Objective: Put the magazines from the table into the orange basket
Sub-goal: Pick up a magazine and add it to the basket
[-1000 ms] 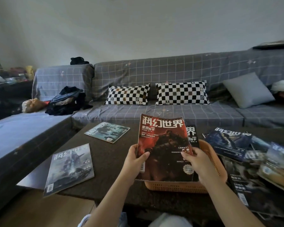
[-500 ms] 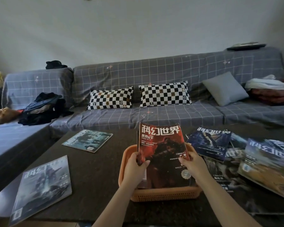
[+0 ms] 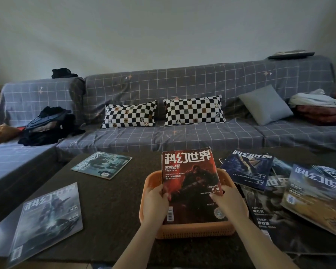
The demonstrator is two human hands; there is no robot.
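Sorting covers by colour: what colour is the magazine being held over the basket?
Red with white title lettering, the held magazine; clearest in the head view.

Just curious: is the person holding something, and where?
Yes: the red magazine, gripped at its side edges by the left hand and right hand, over the orange basket.

A red-and-black magazine (image 3: 190, 183) with white title lettering stands in an orange basket (image 3: 184, 231) on a dark brown table (image 3: 113, 202). Blue-grey and dark blue magazine covers (image 3: 247, 167) lie around it. Behind, a grey sofa cover (image 3: 182, 82) carries a white grid, two black-and-white checkered pillows (image 3: 129, 114) and a plain grey cushion (image 3: 265, 104).
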